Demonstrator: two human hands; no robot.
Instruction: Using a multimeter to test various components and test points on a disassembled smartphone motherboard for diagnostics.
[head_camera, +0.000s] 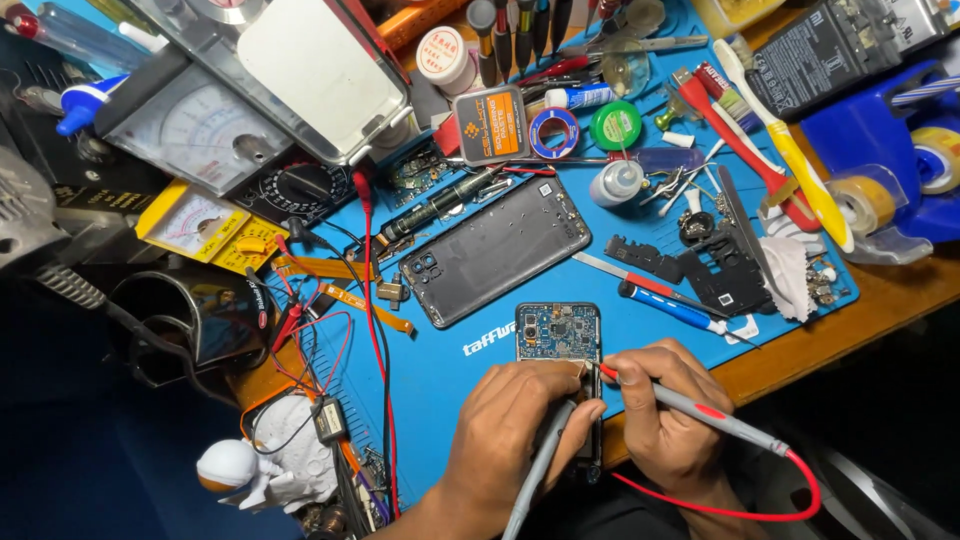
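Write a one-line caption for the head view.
Both hands, left and right, press meter probes onto an opened phone.

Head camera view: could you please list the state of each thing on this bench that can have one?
Opened phone: back off, circuit board bared, lying flat on the blue mat.
Phone back cover: removed, lying inside up.
Left hand: gripping the grey probe.
Right hand: gripping the red probe, tip at the board.
Toothbrush: lying flat.
Screwdriver: lying loose, unused.
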